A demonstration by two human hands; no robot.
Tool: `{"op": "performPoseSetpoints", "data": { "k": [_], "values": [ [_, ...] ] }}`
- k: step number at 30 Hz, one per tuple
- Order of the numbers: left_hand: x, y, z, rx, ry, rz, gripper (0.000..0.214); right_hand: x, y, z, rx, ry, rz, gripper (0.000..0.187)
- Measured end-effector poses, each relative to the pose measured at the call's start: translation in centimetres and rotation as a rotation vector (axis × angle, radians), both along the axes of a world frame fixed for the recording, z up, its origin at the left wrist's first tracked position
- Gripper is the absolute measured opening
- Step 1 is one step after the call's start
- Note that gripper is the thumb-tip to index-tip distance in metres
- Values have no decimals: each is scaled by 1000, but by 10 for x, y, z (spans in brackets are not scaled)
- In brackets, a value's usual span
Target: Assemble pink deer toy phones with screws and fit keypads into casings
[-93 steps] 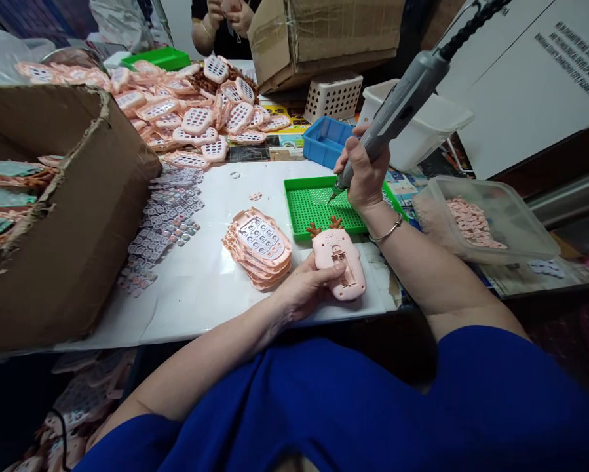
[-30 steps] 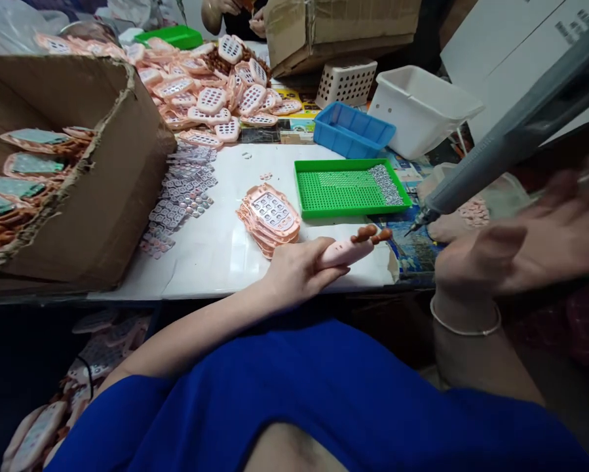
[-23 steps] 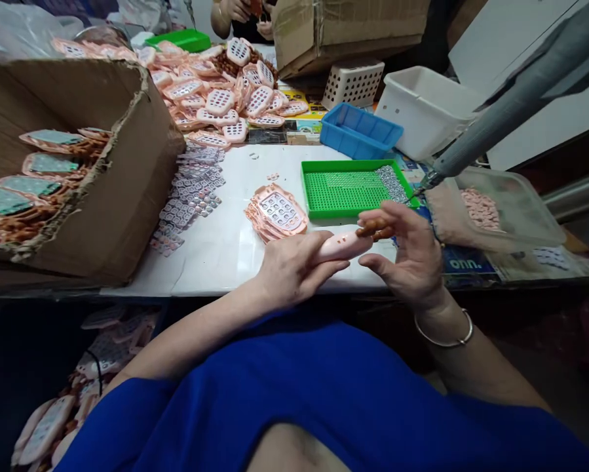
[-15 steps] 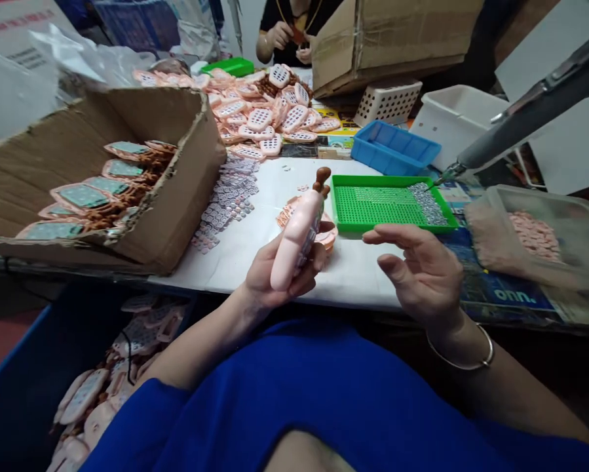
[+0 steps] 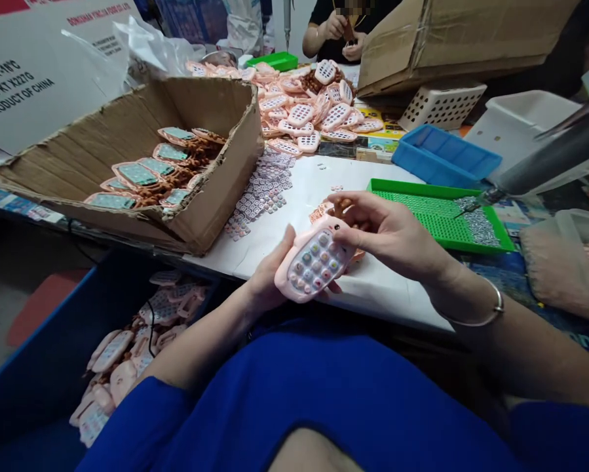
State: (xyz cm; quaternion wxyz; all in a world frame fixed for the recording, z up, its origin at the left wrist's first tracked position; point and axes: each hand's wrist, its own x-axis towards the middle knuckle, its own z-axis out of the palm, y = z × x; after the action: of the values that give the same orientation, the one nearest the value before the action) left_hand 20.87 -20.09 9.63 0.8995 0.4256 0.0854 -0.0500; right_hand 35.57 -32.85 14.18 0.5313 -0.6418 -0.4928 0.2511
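We had the pink toy phone (image 5: pixel 301 278) in both hands, just above the near edge of the white table top (image 5: pixel 397 300), its front turned up toward us and its antler end slanting away to the right. Our left hand (image 5: pixel 270 274) was grasping the lower left side, thumb up along the edge and fingertips showing beneath the far side. Our right hand (image 5: pixel 397 235) was pinching the upper end, thumb on the front by the small dark eye (image 5: pixel 337 227), the other fingers curled around by the brown antlers (image 5: pixel 342 206). How firmly either pressed, we could not tell.

As we judged it, holding the toy well meant letting the left hand bear the weight and keeping the right hand's touch light, since the antlers looked the likeliest part to bend. Keeping our thumbs off the buttons (image 5: pixel 318 259) would have left the front in plain sight.

The stack of pink shells (image 5: pixel 320 212) lay just behind the toy, mostly hidden, so a low sweep risked knocking it. To our right, the screwdriver (image 5: pixel 534 160) slanted down with its tip over the green tray (image 5: pixel 417 213); it seemed wise to keep the right hand clear of that tip.
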Motion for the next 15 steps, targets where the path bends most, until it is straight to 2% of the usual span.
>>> {"op": "performPoseSetpoints", "data": {
  "k": [2, 6, 11, 15],
  "values": [
    [-6, 6, 4, 76, 4, 102, 65, -1, 8, 4, -9, -66, -38, 47],
    [-13, 13, 9, 269, 30, 281, 44, -5, 21, 9, -1, -202, -27, 45],
    [-25, 22, 7, 240, 62, 396, 40, -7, 22, 9, 71, -260, -82, 41],
    [-51, 38, 6, 289, 49, 533, 38, -3, 14, 11, 67, -237, -200, 39]
  ]
}}
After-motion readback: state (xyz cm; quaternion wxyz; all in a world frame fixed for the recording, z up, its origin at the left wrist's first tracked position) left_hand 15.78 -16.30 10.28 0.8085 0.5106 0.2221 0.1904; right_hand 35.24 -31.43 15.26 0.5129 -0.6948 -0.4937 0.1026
